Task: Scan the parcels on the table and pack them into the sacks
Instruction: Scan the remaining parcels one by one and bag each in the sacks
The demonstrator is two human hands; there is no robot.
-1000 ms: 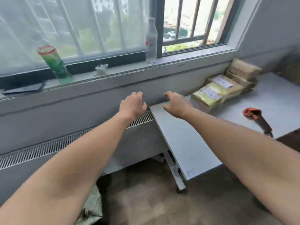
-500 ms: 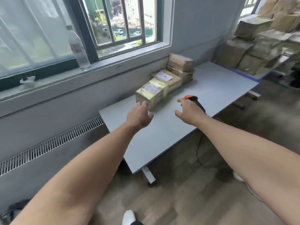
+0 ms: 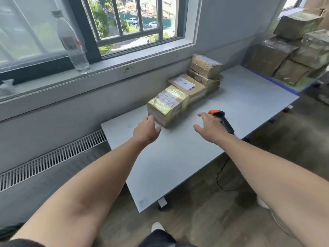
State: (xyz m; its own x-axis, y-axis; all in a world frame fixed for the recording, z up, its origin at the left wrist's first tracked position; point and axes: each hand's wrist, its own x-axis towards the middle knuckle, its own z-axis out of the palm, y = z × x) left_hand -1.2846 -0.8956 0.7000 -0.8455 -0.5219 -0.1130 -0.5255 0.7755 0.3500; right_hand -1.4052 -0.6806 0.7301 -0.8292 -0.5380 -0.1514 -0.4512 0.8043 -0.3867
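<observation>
One scanner (image 3: 221, 120), orange head pointing windowward.

Single head-worn wide-angle view, looking forward and down from above the worktop (image 3: 187, 157) near corner toward its window-side edge, at arm's reach.

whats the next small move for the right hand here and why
Probably close the right hand around the scanner lying on the table: it hovers open right over the handle, nothing is held yet, and the left hand is already beside the nearest parcel, which needs scanning first.
</observation>
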